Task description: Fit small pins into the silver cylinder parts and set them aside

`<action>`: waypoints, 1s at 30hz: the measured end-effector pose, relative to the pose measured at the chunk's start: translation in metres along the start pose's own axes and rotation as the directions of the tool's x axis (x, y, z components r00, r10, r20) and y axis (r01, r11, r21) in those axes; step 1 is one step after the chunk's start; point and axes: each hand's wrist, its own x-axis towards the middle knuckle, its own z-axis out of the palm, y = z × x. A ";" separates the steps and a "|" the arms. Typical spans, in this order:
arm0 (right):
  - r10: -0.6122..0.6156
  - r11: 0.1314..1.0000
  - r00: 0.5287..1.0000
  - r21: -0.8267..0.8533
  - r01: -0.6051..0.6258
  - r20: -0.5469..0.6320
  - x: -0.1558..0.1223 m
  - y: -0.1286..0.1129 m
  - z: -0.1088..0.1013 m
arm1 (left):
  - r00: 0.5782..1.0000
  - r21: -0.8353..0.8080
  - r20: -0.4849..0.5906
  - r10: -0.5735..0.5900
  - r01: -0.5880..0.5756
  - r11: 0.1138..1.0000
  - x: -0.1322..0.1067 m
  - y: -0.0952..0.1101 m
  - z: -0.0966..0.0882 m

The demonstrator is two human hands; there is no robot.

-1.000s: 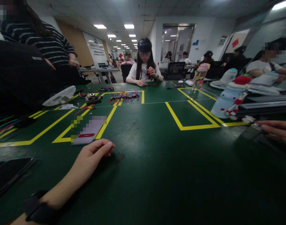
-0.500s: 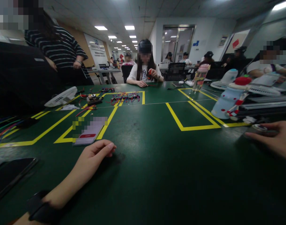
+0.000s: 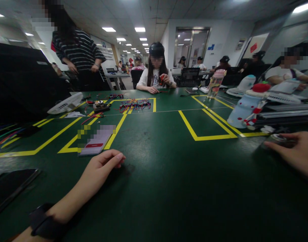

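Note:
My left hand rests on the green table with its fingers curled in and the thumb against them; nothing shows in it. A flat pale-purple packet with a red band lies just beyond its knuckles. At the right edge, my right hand has its thumb and fingers closed around a small dark round object with a pale top. The fingers partly cover this object, so its kind is unclear. A light blue bottle with a red cap stands behind my right hand.
Bundles of coloured wires, a white fan and a dark phone lie to the left. A clear bottle with a pink lid stands farther back. Across the table sits a person; another person in stripes stands at left.
The standing person in stripes has shifted to the right. Both my hands stay nearly where they were, the right one still around the small dark object.

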 end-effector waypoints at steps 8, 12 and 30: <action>-0.635 0.635 0.772 0.582 0.508 0.019 -0.100 -0.114 0.006 | 0.999 0.094 0.045 0.014 -0.018 0.995 0.002 -0.008 -0.001; -0.871 0.369 0.487 0.741 0.561 0.065 -0.154 -0.176 0.014 | 0.999 0.112 0.049 0.010 -0.016 0.994 0.000 -0.007 -0.003; -0.855 0.402 0.441 0.887 0.229 0.274 -0.170 -0.194 0.030 | 0.893 0.003 0.342 0.291 -0.311 0.950 -0.001 0.082 0.075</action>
